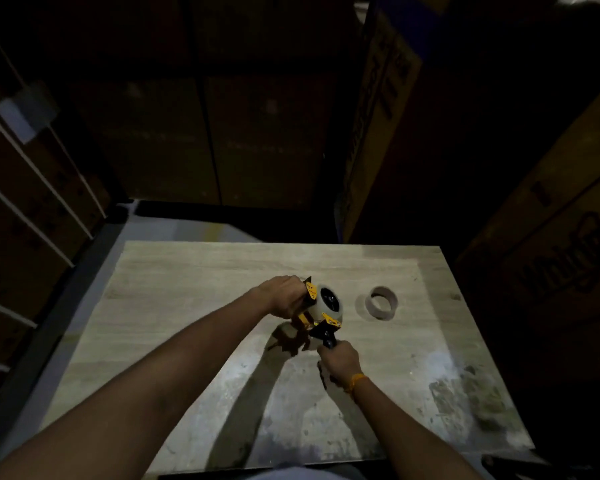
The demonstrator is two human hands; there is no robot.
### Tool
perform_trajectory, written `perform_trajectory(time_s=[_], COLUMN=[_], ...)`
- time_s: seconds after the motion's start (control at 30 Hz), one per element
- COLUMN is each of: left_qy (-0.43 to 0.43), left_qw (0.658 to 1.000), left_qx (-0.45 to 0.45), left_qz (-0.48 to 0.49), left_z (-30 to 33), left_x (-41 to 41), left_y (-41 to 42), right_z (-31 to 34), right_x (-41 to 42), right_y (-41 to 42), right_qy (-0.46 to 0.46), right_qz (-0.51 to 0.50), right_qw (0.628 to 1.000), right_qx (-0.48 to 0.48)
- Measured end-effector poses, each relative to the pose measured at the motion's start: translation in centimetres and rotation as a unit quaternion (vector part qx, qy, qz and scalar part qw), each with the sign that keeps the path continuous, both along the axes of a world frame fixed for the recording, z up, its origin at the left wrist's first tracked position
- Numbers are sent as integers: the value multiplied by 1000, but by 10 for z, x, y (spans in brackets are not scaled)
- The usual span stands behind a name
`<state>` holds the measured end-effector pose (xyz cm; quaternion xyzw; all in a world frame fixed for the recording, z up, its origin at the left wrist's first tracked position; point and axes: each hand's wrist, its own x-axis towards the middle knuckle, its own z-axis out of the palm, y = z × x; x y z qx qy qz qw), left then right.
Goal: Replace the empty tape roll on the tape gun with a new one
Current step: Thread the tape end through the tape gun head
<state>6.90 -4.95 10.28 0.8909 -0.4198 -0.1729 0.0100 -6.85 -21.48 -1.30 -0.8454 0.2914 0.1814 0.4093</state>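
A yellow and black tape gun (321,315) is held just above the middle of the wooden table (194,271). A full roll of pale tape (330,301) sits on its hub. My left hand (284,296) grips the gun's front end on the left side. My right hand (338,358) is closed around the black handle below it. To the right, an empty brown cardboard core (381,302) lies alone on the table, apart from both hands.
Stacked cardboard boxes (551,220) rise close at the right and at the back (222,140). Metal shelving (32,188) lines the left side. The table's near right part (465,393) is stained and scuffed. The room is dim.
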Motion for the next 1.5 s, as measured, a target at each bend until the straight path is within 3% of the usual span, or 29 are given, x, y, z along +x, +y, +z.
perform_trajectory(time_s=[0.1, 0.27, 0.9, 1.5], left_qy=[-17, -66, -92, -59], left_qw=[997, 990, 994, 997], left_qx=[71, 113, 50, 43], left_qz=[-30, -42, 25, 15], left_z=[24, 52, 122, 120], left_x=[7, 20, 79, 94], left_y=[-8, -12, 3, -6], right_z=[2, 5, 45, 71], right_x=[-1, -5, 6, 21], right_y=[5, 24, 31, 30], right_qy=[-3, -12, -85, -109], right_qz=[5, 9, 7, 27], right_qw=[1000, 995, 977, 969], right_qx=[24, 97, 194, 220])
